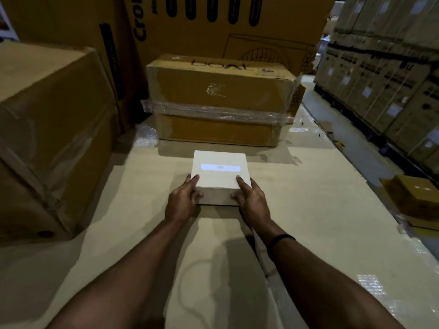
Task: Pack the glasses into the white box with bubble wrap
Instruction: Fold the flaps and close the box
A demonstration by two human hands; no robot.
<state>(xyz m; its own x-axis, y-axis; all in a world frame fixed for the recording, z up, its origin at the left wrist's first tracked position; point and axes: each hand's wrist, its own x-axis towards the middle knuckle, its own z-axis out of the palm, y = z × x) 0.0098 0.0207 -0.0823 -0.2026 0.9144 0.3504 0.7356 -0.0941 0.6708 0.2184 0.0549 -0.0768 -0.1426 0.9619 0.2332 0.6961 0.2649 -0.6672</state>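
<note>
With the left hand (pixel 183 201) gripped the near-left corner of the white box (pixel 219 174): index finger flat on the lid, other fingers curled against the front wall. Gripped the near-right corner likewise with the right hand (pixel 253 201), a dark band (pixel 281 241) at that wrist. Held the hands apart by the box's width, each clamped on its own corner.

Found the box dead ahead, centred between the two forearms, flat on the cardboard-covered surface (pixel 308 210), lid closed, pale label strip running left to right across the top. Judged it close to square, perhaps slightly wider across than deep, so no real long axis to mind. Judged neither hand the nearer: equal reach on both sides, so any lift or lid pull looked a symmetric, two-handed job.

Saw no glasses anywhere; could not tell whether already inside. Spotted bubble wrap (pixel 146 135) well beyond the box, ahead and to the left, at the foot of the taped carton (pixel 221 100), nearer the left hand. Judged that fetching it would mean releasing with the left and reaching forward past the box's left side. Noted a large carton (pixel 47 138) at far left and a small brown box (pixel 418 193) at the right edge.
</note>
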